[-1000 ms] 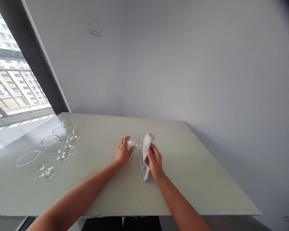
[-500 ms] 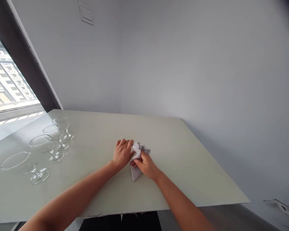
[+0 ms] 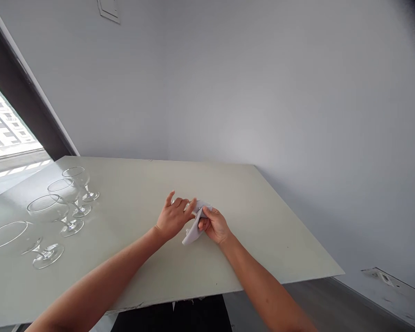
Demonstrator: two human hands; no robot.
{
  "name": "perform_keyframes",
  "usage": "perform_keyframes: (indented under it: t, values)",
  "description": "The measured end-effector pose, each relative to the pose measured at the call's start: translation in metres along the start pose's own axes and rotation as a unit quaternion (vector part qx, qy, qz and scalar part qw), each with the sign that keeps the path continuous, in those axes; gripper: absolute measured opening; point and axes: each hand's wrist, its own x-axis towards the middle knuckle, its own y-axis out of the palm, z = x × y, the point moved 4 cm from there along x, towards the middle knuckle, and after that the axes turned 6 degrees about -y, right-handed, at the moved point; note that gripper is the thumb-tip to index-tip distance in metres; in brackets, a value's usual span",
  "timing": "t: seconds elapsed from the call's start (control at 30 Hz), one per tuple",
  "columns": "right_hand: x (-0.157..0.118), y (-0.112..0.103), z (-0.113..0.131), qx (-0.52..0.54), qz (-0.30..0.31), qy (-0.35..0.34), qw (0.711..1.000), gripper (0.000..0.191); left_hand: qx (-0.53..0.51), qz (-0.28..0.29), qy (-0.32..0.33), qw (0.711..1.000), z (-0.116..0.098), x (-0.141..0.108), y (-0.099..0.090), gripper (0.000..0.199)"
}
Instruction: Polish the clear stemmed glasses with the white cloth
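My right hand (image 3: 216, 227) is closed around a pale grey-white cloth (image 3: 192, 234), the thumb on top and one folded corner hanging below the fingers. Just left of it, my left hand (image 3: 174, 219) curves palm down over a clear glass (image 3: 173, 201), of which only slivers show past the knuckles. Its little finger is raised. Part of the cloth touches the glass by my left fingertips; the contact itself is hidden.
Several clear stemmed glasses stand in a row on the left of the pale table, the nearest glass (image 3: 48, 256) closest to me. The table (image 3: 138, 272) ends before a grey wall (image 3: 263, 92). A window (image 3: 7, 120) is at far left.
My right hand has turned, its thumb now over the cloth, whose hanging corner swung left. My left little finger has lifted. The view has shifted, moving the row of glasses left.
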Motion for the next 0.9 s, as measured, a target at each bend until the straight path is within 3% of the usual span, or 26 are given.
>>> perform_keyframes:
  t: [0.1, 0.17, 0.27, 0.33, 0.37, 0.43, 0.47, 0.53, 0.6, 0.67, 0.77, 0.83, 0.9]
  values:
    - [-0.005, 0.000, 0.011, -0.111, 0.058, -0.019, 0.992, 0.031, -0.044, 0.045, -0.049, 0.997, 0.004, 0.004, -0.002, 0.037]
    - [-0.011, 0.001, 0.018, -0.189, 0.097, -0.018, 0.977, 0.028, -0.110, 0.105, -0.103, 0.983, 0.009, 0.005, -0.003, 0.036]
    - [-0.018, 0.005, 0.023, -0.228, 0.169, 0.022, 0.959, 0.029, -0.264, 0.276, -0.154, 0.911, 0.015, 0.001, 0.001, 0.030]
    - [-0.018, 0.006, 0.023, -0.223, 0.187, 0.035, 0.956, 0.030, -0.318, 0.334, -0.155, 0.874, 0.017, -0.001, 0.003, 0.033]
    - [-0.015, 0.005, 0.022, -0.219, 0.179, 0.033, 0.959, 0.031, -0.306, 0.316, -0.155, 0.885, 0.019, -0.001, 0.002, 0.033]
    - [-0.008, 0.001, 0.018, -0.193, 0.133, 0.018, 0.972, 0.032, -0.213, 0.195, -0.138, 0.947, 0.021, 0.003, -0.005, 0.032]
    - [-0.003, -0.002, 0.016, -0.167, 0.102, 0.007, 0.981, 0.034, -0.147, 0.122, -0.111, 0.975, 0.019, 0.004, -0.009, 0.033]
    - [0.004, -0.009, 0.013, -0.100, 0.046, -0.016, 0.994, 0.037, -0.026, 0.015, -0.035, 0.999, 0.009, 0.004, -0.015, 0.035]
    - [0.008, -0.014, 0.011, -0.050, 0.029, -0.027, 0.998, 0.037, 0.040, -0.015, 0.030, 0.999, 0.000, 0.003, -0.015, 0.032]
    - [0.008, -0.015, 0.010, -0.052, 0.059, -0.022, 0.997, 0.036, 0.053, 0.003, 0.031, 0.998, -0.001, 0.002, -0.015, 0.030]
    - [0.000, -0.011, 0.016, -0.132, 0.131, -0.018, 0.982, 0.031, -0.047, 0.127, -0.081, 0.987, 0.014, 0.003, -0.014, 0.035]
    - [-0.008, -0.005, 0.020, -0.187, 0.183, -0.007, 0.965, 0.026, -0.173, 0.265, -0.143, 0.938, 0.021, 0.001, -0.010, 0.038]
    - [-0.014, -0.001, 0.023, -0.213, 0.223, 0.007, 0.951, 0.023, -0.285, 0.376, -0.154, 0.868, 0.021, -0.001, -0.007, 0.042]
